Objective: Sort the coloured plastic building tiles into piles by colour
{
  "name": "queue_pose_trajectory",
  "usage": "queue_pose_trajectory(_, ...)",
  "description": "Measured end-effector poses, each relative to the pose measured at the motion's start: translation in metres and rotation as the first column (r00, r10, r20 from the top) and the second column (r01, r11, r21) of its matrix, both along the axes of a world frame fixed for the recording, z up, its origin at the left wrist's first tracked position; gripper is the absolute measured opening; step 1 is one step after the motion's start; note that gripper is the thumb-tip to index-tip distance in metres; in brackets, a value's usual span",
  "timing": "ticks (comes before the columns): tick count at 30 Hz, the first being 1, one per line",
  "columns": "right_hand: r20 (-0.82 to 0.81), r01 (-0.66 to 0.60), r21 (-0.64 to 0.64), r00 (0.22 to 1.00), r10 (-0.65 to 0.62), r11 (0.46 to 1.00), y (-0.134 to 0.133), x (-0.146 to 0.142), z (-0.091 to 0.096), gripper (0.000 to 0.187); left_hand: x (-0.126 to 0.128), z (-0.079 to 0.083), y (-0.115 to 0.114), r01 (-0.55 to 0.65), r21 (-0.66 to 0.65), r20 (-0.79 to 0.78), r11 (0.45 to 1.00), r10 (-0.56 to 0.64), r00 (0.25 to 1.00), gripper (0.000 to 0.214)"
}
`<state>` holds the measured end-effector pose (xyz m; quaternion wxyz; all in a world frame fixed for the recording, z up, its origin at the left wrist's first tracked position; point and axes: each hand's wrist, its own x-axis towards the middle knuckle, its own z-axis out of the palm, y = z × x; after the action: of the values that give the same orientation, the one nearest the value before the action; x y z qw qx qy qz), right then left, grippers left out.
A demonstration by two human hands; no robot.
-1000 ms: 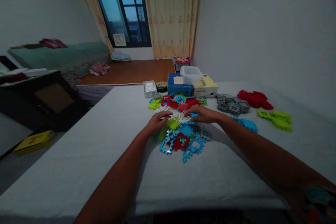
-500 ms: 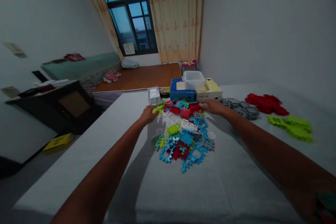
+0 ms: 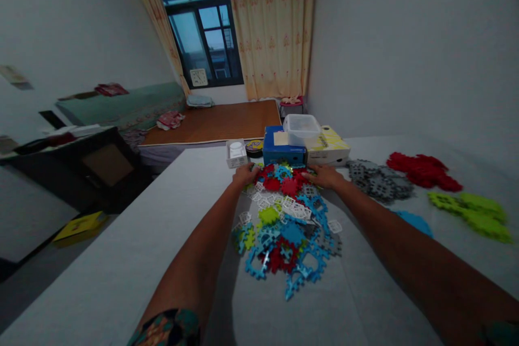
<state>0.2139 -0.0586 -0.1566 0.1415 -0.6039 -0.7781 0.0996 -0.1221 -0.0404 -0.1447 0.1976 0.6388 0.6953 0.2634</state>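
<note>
A mixed pile of plastic gear-shaped building pieces [image 3: 292, 231] in blue, red, white, lime and grey lies on the white-covered table [image 3: 194, 189]. At the pile's far left corner, my left hand [image 3: 244, 174] touches the pieces, its fingers spread against the edge. My right hand [image 3: 324, 177] reaches the far right corner, fingers stretched out onto red pieces [image 3: 291, 187]. Some fingertips are hard to make out among the pieces. Neither hand visibly lifts anything.
Sorted heaps lie to the right: grey [image 3: 379, 181], red [image 3: 421, 170], lime [image 3: 472, 213] and blue [image 3: 414, 223]. Behind the pile stand a small white box [image 3: 236, 154], a round tin [image 3: 254, 148], a blue box [image 3: 279, 148], a yellow box [image 3: 330, 146] and a clear tub [image 3: 302, 128].
My left hand has shifted right and inward onto the far edge of the pile; the right has also come slightly inward. The view has tipped a little, and the blue heap now shows beside my right arm.
</note>
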Motion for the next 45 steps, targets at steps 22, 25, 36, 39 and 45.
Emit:
queue_pose_trajectory(22, -0.45, -0.548, -0.076, 0.764, 0.462, 0.833, -0.142, 0.006, 0.069, 0.051, -0.001, 0.047, -0.164, 0.609, 0.201, 0.197, 0.767, -0.64, 0.742, 0.053)
queue_pose_trajectory(25, -0.165, -0.399, -0.088, 0.909, 0.382, 0.913, -0.172, 0.031, 0.053, 0.075, -0.01, 0.04, -0.205, 0.624, 0.228, -0.115, 0.747, -0.616, 0.779, 0.063)
queue_pose_trajectory(36, -0.065, -0.276, 0.034, 0.958, 0.278, 0.961, -0.17, -0.016, 0.003, 0.079, 0.039, 0.007, -0.25, 0.726, 0.036, -0.465, 0.687, -0.631, 0.621, 0.101)
queue_pose_trajectory(39, -0.166, -0.302, 0.1, 0.934, 0.315, 0.948, -0.153, -0.028, 0.005, 0.065, 0.042, 0.004, -0.229, 0.686, 0.158, -0.431, 0.71, -0.576, 0.695, 0.087)
queue_pose_trajectory(45, -0.323, -0.167, 0.106, 0.927, 0.193, 0.98, -0.124, -0.046, 0.022, 0.036, 0.051, 0.007, -0.189, 0.519, 0.318, -0.321, 0.793, -0.425, 0.846, 0.067)
